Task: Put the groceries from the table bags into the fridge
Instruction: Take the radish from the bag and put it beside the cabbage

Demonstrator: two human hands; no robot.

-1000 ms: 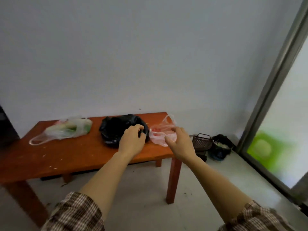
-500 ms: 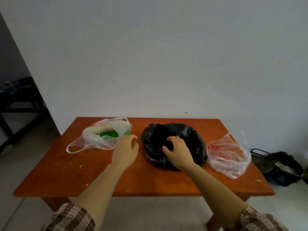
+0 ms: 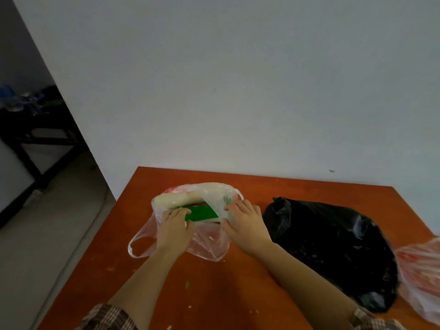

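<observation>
Near the table (image 3: 214,294)'s left edge lies a clear bag (image 3: 209,246) holding a long white vegetable (image 3: 190,195) and a green thing (image 3: 202,213) too blurred to name. The left hand (image 3: 175,231) and right hand (image 3: 246,225) each grasp the plastic at its mouth. Just right sits a black bag (image 3: 333,246), its contents hidden. A pinkish bag (image 3: 421,277) at the right edge is cut off.

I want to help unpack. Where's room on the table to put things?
Bare table runs along the wall behind the clear bag and black bag, and at the near edge in front of the clear bag. The middle is crowded: left hand and right hand on the clear bag.
</observation>
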